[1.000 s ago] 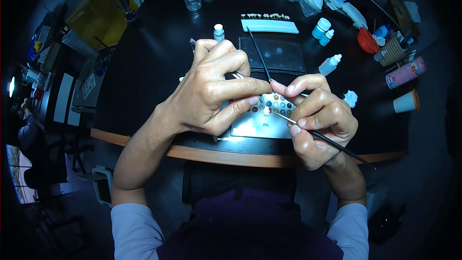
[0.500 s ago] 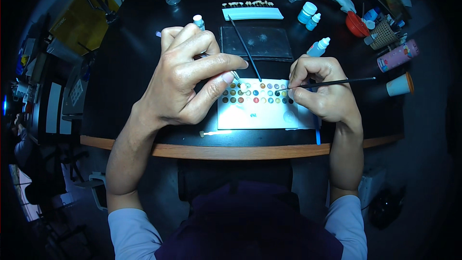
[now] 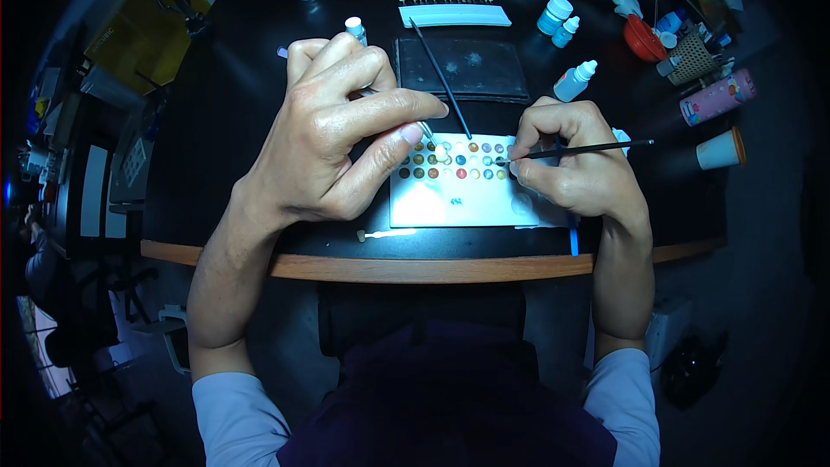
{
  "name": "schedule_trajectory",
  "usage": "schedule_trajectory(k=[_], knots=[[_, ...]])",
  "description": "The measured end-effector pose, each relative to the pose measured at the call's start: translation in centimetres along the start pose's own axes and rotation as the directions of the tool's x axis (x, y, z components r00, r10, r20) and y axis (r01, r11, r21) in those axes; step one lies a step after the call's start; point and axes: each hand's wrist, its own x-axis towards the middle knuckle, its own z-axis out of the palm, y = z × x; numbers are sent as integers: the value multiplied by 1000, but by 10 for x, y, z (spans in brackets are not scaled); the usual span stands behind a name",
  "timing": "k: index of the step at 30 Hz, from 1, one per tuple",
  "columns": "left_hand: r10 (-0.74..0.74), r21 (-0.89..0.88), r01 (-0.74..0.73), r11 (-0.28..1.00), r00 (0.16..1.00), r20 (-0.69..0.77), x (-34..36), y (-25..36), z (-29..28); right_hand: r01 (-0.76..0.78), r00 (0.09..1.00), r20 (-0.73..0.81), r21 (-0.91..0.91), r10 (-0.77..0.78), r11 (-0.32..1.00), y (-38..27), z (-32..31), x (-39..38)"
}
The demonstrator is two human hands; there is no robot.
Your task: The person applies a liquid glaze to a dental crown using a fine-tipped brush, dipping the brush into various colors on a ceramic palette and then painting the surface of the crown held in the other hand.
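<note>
Head view, white palette (image 3: 432, 203): the landmark, with rows of colour wells (image 3: 461, 173) along its far part.
Left hand (image 3: 337, 125): at the palette's left, thumb and forefinger narrowed on a slim metal tool (image 3: 426, 130).
Pale piece (image 3: 441, 154): at the tool's tip, above the palette; probably light, hard and brittle, best gripped gently.
Right hand (image 3: 584, 164): over the palette's right end, pinching a dark brush (image 3: 596, 150).
Brush handling: likely light, stiff-shafted, soft-tipped; best held close behind the bristles.
</note>
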Motion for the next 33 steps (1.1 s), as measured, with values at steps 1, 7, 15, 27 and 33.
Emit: schedule_trajectory(k=[1, 7, 15, 27, 33], knots=[[-2, 1, 2, 1000, 1000, 0, 0, 1, -1, 2, 1000, 1, 2, -2, 1000, -1, 0, 0], [0, 3, 0, 1000, 1000, 5, -1, 0, -1, -2, 1000, -9, 5, 2, 1000, -1, -1, 0], [-4, -2, 4, 1000, 1000, 5, -1, 1, -2, -46, 999, -17, 146, 49, 988, 0, -4, -1], [4, -18, -4, 1000, 1000, 11, 0, 0, -2, 7, 990, 129, 325, -52, 946, -10, 3, 0], [10, -13, -10, 1000, 1000, 12, 0, 0, 0, 118, 973, 165, 257, -163, 959, -10, 11, 2]])
